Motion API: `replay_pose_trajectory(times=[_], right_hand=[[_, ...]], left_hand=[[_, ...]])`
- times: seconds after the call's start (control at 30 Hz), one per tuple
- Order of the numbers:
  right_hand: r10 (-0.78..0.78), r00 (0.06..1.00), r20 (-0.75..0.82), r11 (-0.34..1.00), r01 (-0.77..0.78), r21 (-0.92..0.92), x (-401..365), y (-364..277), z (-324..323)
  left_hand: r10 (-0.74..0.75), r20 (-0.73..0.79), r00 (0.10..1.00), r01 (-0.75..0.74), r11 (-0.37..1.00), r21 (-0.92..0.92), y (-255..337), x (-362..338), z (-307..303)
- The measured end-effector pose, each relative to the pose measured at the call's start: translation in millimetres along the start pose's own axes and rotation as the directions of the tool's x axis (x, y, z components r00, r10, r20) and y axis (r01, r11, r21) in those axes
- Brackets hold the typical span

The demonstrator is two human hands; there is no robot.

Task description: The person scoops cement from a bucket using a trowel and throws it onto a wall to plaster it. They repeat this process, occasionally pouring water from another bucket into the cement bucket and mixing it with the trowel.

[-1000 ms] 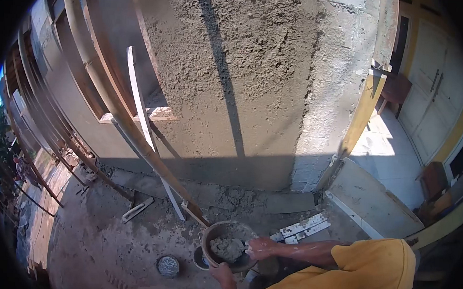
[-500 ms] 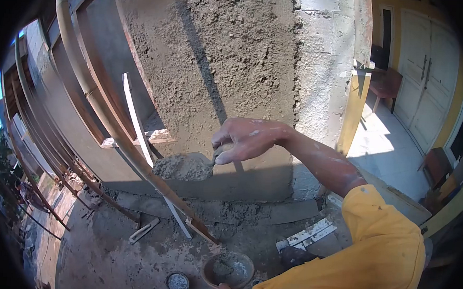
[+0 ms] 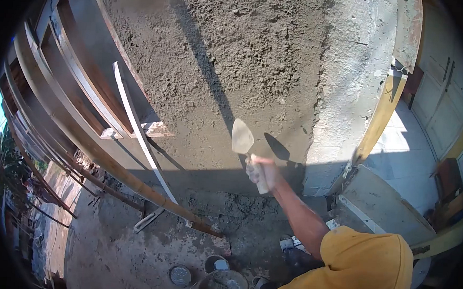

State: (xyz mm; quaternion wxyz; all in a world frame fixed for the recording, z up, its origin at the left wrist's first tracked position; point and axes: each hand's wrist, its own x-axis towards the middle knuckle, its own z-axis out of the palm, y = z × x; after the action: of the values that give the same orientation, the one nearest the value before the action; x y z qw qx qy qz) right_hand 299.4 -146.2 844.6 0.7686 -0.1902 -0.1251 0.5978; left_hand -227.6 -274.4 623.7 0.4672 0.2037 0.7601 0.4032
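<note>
My right hand point(image 3: 265, 172) is closed round the handle of a pointed trowel point(image 3: 242, 137), whose blade points up in front of the wall. No heap of mortar shows on the blade. Behind it, rough wet mortar point(image 3: 235, 66) covers much of the wall, with smoother render lower down. A basin point(image 3: 221, 286) with mortar in it is at the bottom edge. My left hand is out of view.
Bamboo poles point(image 3: 100, 156) slant across the left, beside a leaning pale wooden strip point(image 3: 138, 129) and a window frame point(image 3: 83, 79). Small buckets point(image 3: 180, 276) stand on the ground. At right are a yellow post point(image 3: 382, 113) and a leaning board point(image 3: 385, 199).
The mortar heap is gone from the trowel, and its blade has turned upward. My right hand has moved right and down. The basin sits lower, and my left hand has left view.
</note>
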Motion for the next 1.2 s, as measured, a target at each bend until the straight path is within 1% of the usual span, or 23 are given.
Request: replay_pose_trajectory(times=[0.03, 0.07, 0.1, 0.13, 0.2, 0.23, 0.27, 0.33, 0.37, 0.4, 0.47, 0.5, 0.53, 0.57, 0.67, 0.73, 0.8, 0.87, 0.97, 1.07, 1.1, 1.17, 1.2], right_hand=[[0.098, 0.987, -0.129, 0.943, -0.133, -0.304, -34, 66, -21], [0.388, 0.884, -0.261, 0.816, -0.461, -0.349, -66, 117, -57], [0.434, 0.81, -0.393, 0.658, -0.584, -0.475, -95, 156, -70], [0.464, 0.81, -0.358, 0.504, -0.574, -0.645, -112, 177, -82], [0.555, 0.788, -0.266, 0.15, -0.409, -0.9, -136, 208, -96], [0.518, 0.827, -0.216, 0.011, -0.26, -0.966, -148, 217, -94], [0.507, 0.848, -0.153, -0.126, -0.103, -0.987, -156, 219, -88], [0.568, 0.792, -0.223, -0.5, 0.116, -0.858, -154, 222, -68], [0.48, 0.866, -0.14, -0.534, 0.162, -0.829, -169, 237, -81], [0.512, 0.849, -0.131, -0.553, 0.208, -0.807, -179, 256, -92], [0.548, 0.836, -0.022, -0.573, 0.356, -0.738, -193, 261, -96], [0.52, 0.851, -0.076, -0.627, 0.319, -0.71, -186, 244, -59], [0.489, 0.863, -0.129, -0.678, 0.283, -0.678, -179, 226, -23], [0.421, 0.872, -0.249, -0.769, 0.197, -0.608, -159, 220, -13], [0.418, 0.907, 0.042, -0.74, 0.367, -0.563, -143, 202, -62], [0.535, 0.842, -0.073, -0.623, 0.335, -0.706, -164, 207, -54], [0.559, 0.805, -0.199, -0.571, 0.2, -0.796, -180, 231, -45], [0.479, 0.799, -0.364, -0.585, -0.019, -0.811, -184, 269, -44], [0.482, 0.775, -0.409, -0.525, -0.118, -0.843, -194, 251, -15], [0.397, 0.821, -0.41, -0.463, -0.207, -0.862, -196, 239, -4], [0.419, 0.788, -0.451, -0.535, -0.187, -0.824, -186, 232, 5], [0.361, 0.837, -0.412, -0.444, -0.235, -0.865, -176, 208, 32], [0.331, 0.871, -0.362, -0.435, -0.199, -0.878, -168, 192, 55]], left_hand=[[0.009, -0.005, 1.0, -0.009, 1.0, -0.002, -3, 3, -2], [0.013, 0.0, 1.0, -0.013, 1.0, 0.003, -10, 8, -7], [0.025, 0.002, 1.0, -0.025, 0.999, 0.021, -16, 9, -20], [0.037, 0.02, 0.999, -0.038, 0.999, 0.036, -18, 9, -25], [0.098, 0.122, 0.988, -0.116, 0.981, 0.153, -19, 13, -16], [0.076, 0.136, 0.988, -0.111, 0.955, 0.276, 28, -29, 4], [0.11, 0.184, 0.977, -0.117, 0.993, 0.029, 22, -28, 17], [0.051, 0.224, 0.973, -0.089, 0.982, 0.166, 63, -62, 38], [0.106, 0.336, 0.936, -0.149, 0.983, 0.106, 34, -37, 38], [0.148, 0.353, 0.924, -0.221, 0.959, 0.176, 39, -41, 44], [0.216, 0.379, 0.9, -0.283, 0.95, 0.132, 37, -37, 62], [0.267, 0.388, 0.882, -0.359, 0.915, 0.186, 40, -35, 65], [0.301, 0.433, 0.849, -0.386, 0.915, 0.12, 37, -30, 69], [0.269, 0.467, 0.842, -0.353, 0.931, 0.099, 46, -35, 72], [0.305, 0.533, 0.789, -0.416, 0.904, 0.098, 85, -55, 75], [0.36, 0.539, 0.761, -0.457, 0.888, 0.052, 88, -56, 77], [0.365, 0.539, 0.759, -0.447, 0.894, 0.026, 89, -53, 74], [0.317, 0.544, 0.777, -0.381, 0.924, 0.006, 88, -48, 71], [0.324, 0.486, 0.812, -0.339, 0.939, -0.06, 93, -44, 55], [0.16, 0.465, 0.871, -0.173, 0.985, -0.014, 73, -16, 43], [0.197, 0.448, 0.872, -0.167, 0.98, -0.106, 75, -18, 42], [0.251, 0.425, 0.87, -0.232, 0.968, -0.097, 58, 0, 29], [0.176, 0.432, 0.884, -0.164, 0.984, -0.065, 68, -8, 19]])
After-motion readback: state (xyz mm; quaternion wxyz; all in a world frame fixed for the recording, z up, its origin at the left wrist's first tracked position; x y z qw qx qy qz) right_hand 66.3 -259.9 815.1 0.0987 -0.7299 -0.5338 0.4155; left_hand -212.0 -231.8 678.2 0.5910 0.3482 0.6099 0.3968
